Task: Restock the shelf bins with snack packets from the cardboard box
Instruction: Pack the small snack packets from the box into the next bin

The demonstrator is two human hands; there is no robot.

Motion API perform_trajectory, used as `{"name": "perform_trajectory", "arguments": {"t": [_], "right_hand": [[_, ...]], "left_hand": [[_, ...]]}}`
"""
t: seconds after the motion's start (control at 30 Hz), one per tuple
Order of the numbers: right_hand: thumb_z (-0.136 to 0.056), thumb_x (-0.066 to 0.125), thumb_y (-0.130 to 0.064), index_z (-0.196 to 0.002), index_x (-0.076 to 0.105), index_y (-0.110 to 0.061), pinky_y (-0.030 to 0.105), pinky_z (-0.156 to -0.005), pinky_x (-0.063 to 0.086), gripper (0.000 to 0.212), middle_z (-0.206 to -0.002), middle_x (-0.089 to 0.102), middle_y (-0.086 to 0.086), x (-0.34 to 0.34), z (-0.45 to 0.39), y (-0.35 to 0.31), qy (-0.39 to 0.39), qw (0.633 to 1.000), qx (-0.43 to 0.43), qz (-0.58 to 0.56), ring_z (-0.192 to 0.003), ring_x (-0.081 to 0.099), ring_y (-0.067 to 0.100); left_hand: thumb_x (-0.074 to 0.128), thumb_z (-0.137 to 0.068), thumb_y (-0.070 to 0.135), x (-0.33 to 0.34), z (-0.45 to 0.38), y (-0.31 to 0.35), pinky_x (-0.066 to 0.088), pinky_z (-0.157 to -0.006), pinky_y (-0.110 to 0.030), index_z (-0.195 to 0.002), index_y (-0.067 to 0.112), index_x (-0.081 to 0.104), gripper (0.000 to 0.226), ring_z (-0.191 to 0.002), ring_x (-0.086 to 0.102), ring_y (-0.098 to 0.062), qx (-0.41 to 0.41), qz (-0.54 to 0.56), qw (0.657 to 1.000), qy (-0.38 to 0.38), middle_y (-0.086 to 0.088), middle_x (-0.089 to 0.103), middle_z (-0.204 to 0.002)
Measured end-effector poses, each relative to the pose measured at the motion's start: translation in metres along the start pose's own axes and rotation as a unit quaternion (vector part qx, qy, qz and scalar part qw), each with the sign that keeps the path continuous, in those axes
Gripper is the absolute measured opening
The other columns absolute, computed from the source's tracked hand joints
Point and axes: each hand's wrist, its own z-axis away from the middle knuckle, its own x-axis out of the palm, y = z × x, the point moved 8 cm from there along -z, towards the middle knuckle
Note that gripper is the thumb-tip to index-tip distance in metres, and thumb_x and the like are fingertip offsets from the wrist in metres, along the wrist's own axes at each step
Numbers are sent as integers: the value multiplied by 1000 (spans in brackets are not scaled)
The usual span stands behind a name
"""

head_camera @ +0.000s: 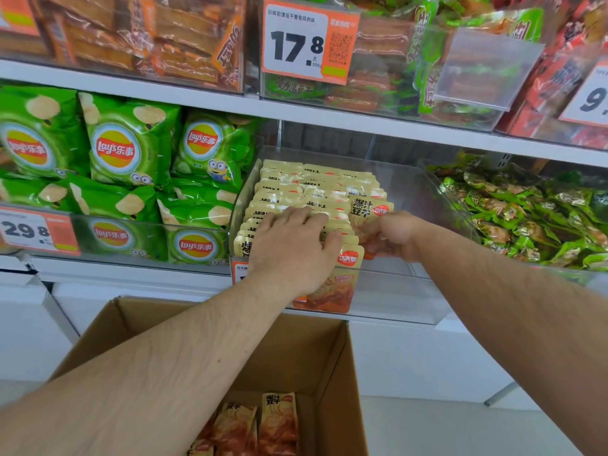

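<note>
Shop shelf: clear bin [411,192] roughly half filled with packets [296,192].
Left hand [292,245] lies flat, pressing rows; right hand [391,236] grips one packet; box [332,373] holds more.

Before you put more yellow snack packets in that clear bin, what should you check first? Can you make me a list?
1. Room in the clear bin: ok, its right side is bare.
2. Yellow packets lined up: ok, neat rows on the left.
3. Left hand steadying the rows: ok, resting flat on top.
4. Right hand gripping a packet: ok, fingers curled on one.
5. Packets left in the cardboard box: ok, a few show at the bottom.
6. How many remain there: cannot tell, an arm hides part.
</note>
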Motion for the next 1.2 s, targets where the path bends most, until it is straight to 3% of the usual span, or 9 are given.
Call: {"name": "perform_trajectory", "arguments": {"t": [0.2,0.27,0.37,0.47,0.6,0.73,0.87,1.0,1.2], "right_hand": [[-89,66,-18,-84,56,-8,32,-62,43,14,-90,61,11,-16,49,-20,110,988,-33,101,-74,59,23],[-87,66,-21,-98,54,-5,33,-63,45,23,-105,58,14,-18,73,-30,163,977,-46,132,-83,57,23],[-85,64,-25,-134,40,-10,38,-84,45,56,-135,44,11,-11,124,-54,264,926,-136,232,-113,54,31],[-84,62,-22,-112,52,-20,35,-73,46,29,-98,59,-5,27,193,-76,295,874,-318,221,-90,59,22],[-75,57,-21,-78,56,-26,34,-57,48,6,-63,55,-10,110,238,-63,161,865,-438,184,-64,59,22],[-77,58,-22,-72,52,-28,36,-60,51,10,-58,51,-9,194,212,-18,21,882,-400,250,-63,57,23],[-82,57,-22,-75,56,-29,33,-72,54,10,-74,62,-10,263,160,45,-77,894,-293,329,-79,62,19],[-84,57,-23,-84,63,-29,35,-80,55,9,-95,69,-4,321,125,105,-139,902,-208,354,-91,64,20],[-84,55,-27,-85,61,-24,35,-69,56,7,-97,68,4,412,94,173,-206,883,-139,397,-88,66,28]], "left_hand": [[24,-101,53,-6,-1,0,6,-122,-42,-148,31,39,55,-148,20,-14,-12,47,998,-46,7,30,-159],[29,-100,53,-14,0,-1,6,-121,-42,-149,29,40,55,-146,24,-15,-22,85,995,-53,5,33,-158],[43,-98,47,-43,10,6,10,-121,-42,-145,22,45,53,-140,36,-18,4,115,993,5,1,45,-151],[55,-88,38,-77,42,-1,34,-111,-41,-134,23,56,48,-127,50,-18,36,152,983,91,4,58,-135],[62,-83,30,-74,98,-48,49,-92,-39,-116,26,64,33,-104,61,-15,11,196,980,40,10,67,-109],[63,-86,26,-38,141,-126,51,-86,-34,-113,32,60,27,-91,59,-11,-76,137,983,-93,19,62,-97],[60,-91,30,-14,163,-188,43,-72,-17,-118,32,59,27,-85,55,2,-131,106,970,-175,15,62,-111],[57,-93,28,4,165,-219,42,-79,-21,-119,27,60,26,-96,57,-9,-171,109,958,-201,10,63,-113],[55,-93,25,22,162,-251,39,-70,-13,-114,30,61,23,-89,56,-3,-189,106,954,-209,17,57,-96]]}}
